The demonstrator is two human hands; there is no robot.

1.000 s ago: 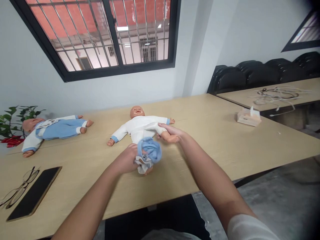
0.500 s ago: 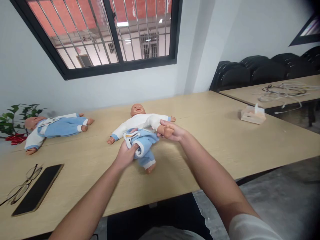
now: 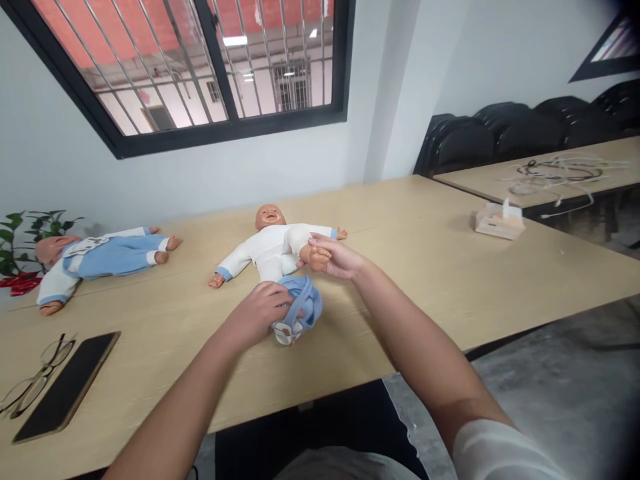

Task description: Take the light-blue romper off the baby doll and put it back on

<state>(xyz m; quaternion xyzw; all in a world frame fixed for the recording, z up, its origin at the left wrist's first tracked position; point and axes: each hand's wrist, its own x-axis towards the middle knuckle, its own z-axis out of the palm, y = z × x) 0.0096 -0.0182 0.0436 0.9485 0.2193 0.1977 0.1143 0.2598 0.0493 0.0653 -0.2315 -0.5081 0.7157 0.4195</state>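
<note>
View: head camera, looking down across a pale table (image 3: 425,267).
Landmark, white-suited doll (image 3: 270,247): lies on its back on the table with head toward the wall, arms spread, blue cuffs at the wrists.
Blue garment (image 3: 305,300): sits bunched around the lower part of one leg of the doll, camera side of the torso; shows a white patch at its lower edge. Cannot tell how much of that foot lies inside the folds.
Left hand (image 3: 260,310): clamped on the bunched cloth, camera side of the doll's torso; presses with bent fingers over the edge, thumb hidden.
Right hand (image 3: 335,257): clamped round the doll's other leg at the ankle, just right of the torso; holds the bare foot (image 3: 319,259) raised, sole toward the camera.
Second doll (image 3: 113,260): lies well left of the white-suited doll, dressed in blue and white.
Plant (image 3: 15,219): stands farther left of the white-suited doll, above a red bow (image 3: 20,284).
Glasses (image 3: 36,381) and dark phone (image 3: 67,387): lie side by side, left and camera side of the white-suited doll.
Tissue box (image 3: 499,221): sits well right of the white-suited doll.
</note>
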